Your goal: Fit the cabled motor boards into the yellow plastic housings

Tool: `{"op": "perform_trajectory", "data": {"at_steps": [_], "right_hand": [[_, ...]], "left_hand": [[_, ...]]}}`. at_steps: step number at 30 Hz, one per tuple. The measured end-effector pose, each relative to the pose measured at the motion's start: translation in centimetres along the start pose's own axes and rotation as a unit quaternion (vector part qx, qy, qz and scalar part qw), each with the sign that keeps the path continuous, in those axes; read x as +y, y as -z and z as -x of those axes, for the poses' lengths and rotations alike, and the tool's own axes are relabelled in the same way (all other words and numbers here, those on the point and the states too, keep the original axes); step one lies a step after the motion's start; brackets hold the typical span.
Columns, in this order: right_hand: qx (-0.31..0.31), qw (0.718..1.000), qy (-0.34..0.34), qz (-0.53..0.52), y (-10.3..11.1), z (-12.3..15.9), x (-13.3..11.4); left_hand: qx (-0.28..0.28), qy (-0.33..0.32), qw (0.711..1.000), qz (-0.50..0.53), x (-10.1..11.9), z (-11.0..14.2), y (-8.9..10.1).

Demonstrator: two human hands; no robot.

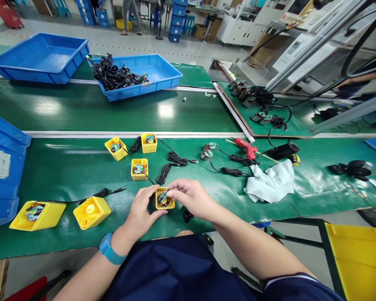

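Okay, both hands are on one piece. Left hand (141, 211) is half curled round the square yellow box (170, 205), thumb along the near side, fingertips at the far left corner, so it has hold of it. Right hand (191, 198) has thumb and index drawn close together at the round circuit board (163, 198) inside that box; can't tell if they pinch the board or just press on it. Box sits between the hands, close in front of the body, on the green worktop (207, 225).

Small black part (187, 215) near the right hand, under the wrist side. Coiled black cable (164, 173) just beyond the hands, another cable bundle (177, 159) past it. Beyond the left hand: three more yellow boxes (140, 177), each with a board in it. Well left of the left hand: two larger-looking yellow housings (52, 218); the outer one has a board in its mouth, the inner one shows bare yellow inside.

Beyond and right of the right hand: two motor units (207, 154) with boards on top, cables trailing right. Further right: red glue gun (246, 148), crumpled white cloth (271, 182). Far side, past everything: blue tray (163, 75) heaped with black cables at its left end.
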State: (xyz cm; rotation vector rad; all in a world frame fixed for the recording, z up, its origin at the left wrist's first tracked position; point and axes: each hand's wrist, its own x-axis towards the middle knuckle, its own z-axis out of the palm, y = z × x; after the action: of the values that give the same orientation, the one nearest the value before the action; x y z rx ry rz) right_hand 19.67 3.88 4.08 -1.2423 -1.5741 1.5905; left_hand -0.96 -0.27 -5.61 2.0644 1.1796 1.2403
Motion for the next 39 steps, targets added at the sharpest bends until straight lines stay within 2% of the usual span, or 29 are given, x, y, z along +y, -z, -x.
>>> {"op": "perform_trajectory", "data": {"at_steps": [5,9,14,17,23,26,29,34,39], "right_hand": [[-0.005,1.0,0.011,-0.018,0.4,0.4,0.2],[-0.049,0.999,0.0,-0.022,1.4,0.7,0.3],[-0.099,0.993,0.019,0.063,3.7,1.4,-0.1],[-0.112,0.985,0.037,0.126,4.3,1.5,-0.6],[-0.086,0.969,0.03,0.23,3.1,1.0,-0.8],[-0.086,0.957,0.072,0.27,2.3,0.4,-1.0],[-0.082,0.956,0.099,0.264,1.7,-0.3,-1.2],[-0.065,0.983,0.034,0.168,0.6,-1.0,-0.8],[-0.012,0.963,0.066,0.261,0.1,-0.7,0.0]], "left_hand": [[-0.012,0.01,1.0,0.003,-0.1,0.1,0.0],[-0.018,0.012,1.0,0.003,-0.2,0.2,0.0],[-0.02,0.012,1.0,0.004,-0.1,0.1,0.0],[-0.023,0.014,1.0,0.005,-0.1,0.1,0.1],[-0.011,0.021,1.0,0.019,-0.2,0.4,-0.1],[-0.011,0.032,0.999,0.02,-0.4,0.6,-0.4],[-0.009,0.025,0.999,0.021,-0.6,0.8,-0.5],[0.005,0.011,1.0,0.021,-0.6,0.7,-0.5],[0.011,-0.012,1.0,0.011,-0.2,0.5,-0.5]]}}
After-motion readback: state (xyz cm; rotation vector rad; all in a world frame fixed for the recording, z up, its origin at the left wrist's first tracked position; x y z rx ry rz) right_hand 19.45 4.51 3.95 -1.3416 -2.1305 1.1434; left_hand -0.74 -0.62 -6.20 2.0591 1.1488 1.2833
